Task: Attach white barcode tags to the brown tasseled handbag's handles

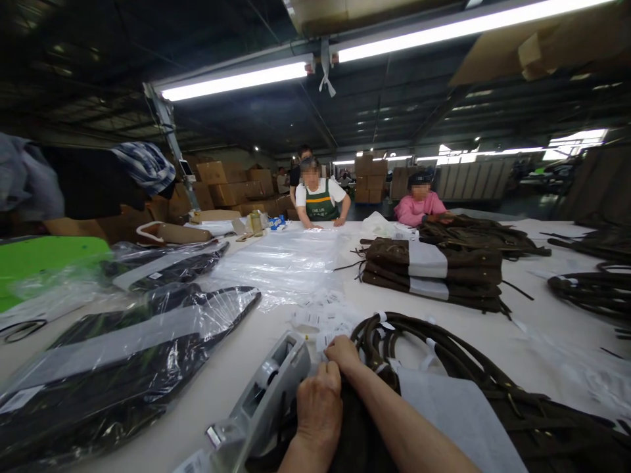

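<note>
My left hand (318,407) lies knuckles up on a dark brown bag (359,427) at the table's near edge, its fingers curled down into the fabric. Just beyond it, my right hand (342,353) is closed, its fingertips at a scatter of small white labels (320,320); what they pinch is hidden. A grey tape dispenser (266,387) stands right beside my left hand. The bag's long brown straps (434,348) loop out to the right, and a white sheet (458,414) lies over it.
Bagged dark items in clear plastic (123,355) lie at left, and clear plastic bags (286,259) are stacked mid-table. A pile of folded brown bags (434,269) sits at right centre. Two people (320,197) (419,203) work at the far edge. Cardboard boxes (231,184) stand behind.
</note>
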### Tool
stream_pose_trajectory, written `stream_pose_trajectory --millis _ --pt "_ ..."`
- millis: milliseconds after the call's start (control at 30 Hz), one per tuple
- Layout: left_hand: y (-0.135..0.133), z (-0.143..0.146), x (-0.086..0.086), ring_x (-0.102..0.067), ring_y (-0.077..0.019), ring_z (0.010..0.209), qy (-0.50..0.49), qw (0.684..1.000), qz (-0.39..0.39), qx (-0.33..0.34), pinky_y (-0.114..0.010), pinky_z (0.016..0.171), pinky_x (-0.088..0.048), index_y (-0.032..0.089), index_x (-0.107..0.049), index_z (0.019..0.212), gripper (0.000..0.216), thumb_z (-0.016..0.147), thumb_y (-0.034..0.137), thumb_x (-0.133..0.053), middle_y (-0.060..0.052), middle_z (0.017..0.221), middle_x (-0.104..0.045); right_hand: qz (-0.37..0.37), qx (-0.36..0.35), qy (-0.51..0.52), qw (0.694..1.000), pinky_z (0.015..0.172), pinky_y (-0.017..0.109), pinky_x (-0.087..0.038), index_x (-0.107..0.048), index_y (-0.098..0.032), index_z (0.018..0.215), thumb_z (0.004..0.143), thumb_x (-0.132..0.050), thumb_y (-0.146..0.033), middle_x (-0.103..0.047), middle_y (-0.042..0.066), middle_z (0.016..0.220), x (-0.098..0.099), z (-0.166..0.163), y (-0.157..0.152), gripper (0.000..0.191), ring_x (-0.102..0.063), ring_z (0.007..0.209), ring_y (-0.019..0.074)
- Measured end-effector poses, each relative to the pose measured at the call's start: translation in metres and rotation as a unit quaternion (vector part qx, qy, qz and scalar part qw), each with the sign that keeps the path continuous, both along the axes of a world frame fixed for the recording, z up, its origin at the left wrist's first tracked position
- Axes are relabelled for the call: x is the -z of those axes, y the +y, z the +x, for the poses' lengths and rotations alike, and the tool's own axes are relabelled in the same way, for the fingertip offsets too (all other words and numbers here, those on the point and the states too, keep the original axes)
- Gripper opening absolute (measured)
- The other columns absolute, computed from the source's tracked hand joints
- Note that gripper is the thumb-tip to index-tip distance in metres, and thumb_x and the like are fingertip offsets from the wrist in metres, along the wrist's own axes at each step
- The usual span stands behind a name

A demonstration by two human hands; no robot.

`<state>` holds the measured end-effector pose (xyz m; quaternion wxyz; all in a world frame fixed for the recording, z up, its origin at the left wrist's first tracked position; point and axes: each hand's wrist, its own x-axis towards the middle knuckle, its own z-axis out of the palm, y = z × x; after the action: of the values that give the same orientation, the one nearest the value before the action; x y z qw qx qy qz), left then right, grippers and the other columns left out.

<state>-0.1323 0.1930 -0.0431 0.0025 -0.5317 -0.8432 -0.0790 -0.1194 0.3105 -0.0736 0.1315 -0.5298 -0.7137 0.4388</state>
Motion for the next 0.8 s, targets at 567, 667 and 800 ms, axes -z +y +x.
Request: stream_pose_trajectory --millis 567,667,800 --pt "-0.012 -0.026 -0.009 -0.061 -0.019 0.075 -0.022 0.995 -0.006 -0.099 -0.027 0.059 -0.04 0.022 -0.055 0.08 0.025 0.079 0.013 -0.032 -0.004 0.077 -0.064 -0.149 0.101 0.119 0.977 0.039 0.017 -0.034 -0.051 -0.013 0.066 0.083 -0.047 -0.034 -0.047 -0.007 0.052 -0.006 -0.001 -0.007 0.028 -0.038 0.038 0.003" --pt "-0.003 -0.035 -0.02 -0.057 -0.0196 0.083 0.034 0.996 0.03 -0.077 -0.029 0.068 -0.041 0.02 -0.057 0.082 0.023 0.08 0.017 -0.035 -0.007 0.089 -0.06 -0.191 0.12 0.166 0.96 0.033 0.016 -0.024 -0.045 -0.014 0.058 0.081 -0.048 -0.029 -0.037 -0.01 0.043 -0.018 0.004 -0.009 0.027 -0.029 0.032 0.0024" --pt "0.024 -0.048 -0.026 -0.045 -0.0203 0.101 0.07 0.996 0.06 0.011 -0.03 0.084 -0.036 0.016 -0.057 0.087 0.023 0.078 0.012 -0.037 -0.008 0.108 -0.053 -0.215 0.127 0.239 0.939 0.03 0.019 -0.012 -0.038 -0.017 0.048 0.068 -0.05 -0.015 -0.025 -0.011 0.032 -0.031 0.013 -0.012 0.024 -0.02 0.026 0.003"
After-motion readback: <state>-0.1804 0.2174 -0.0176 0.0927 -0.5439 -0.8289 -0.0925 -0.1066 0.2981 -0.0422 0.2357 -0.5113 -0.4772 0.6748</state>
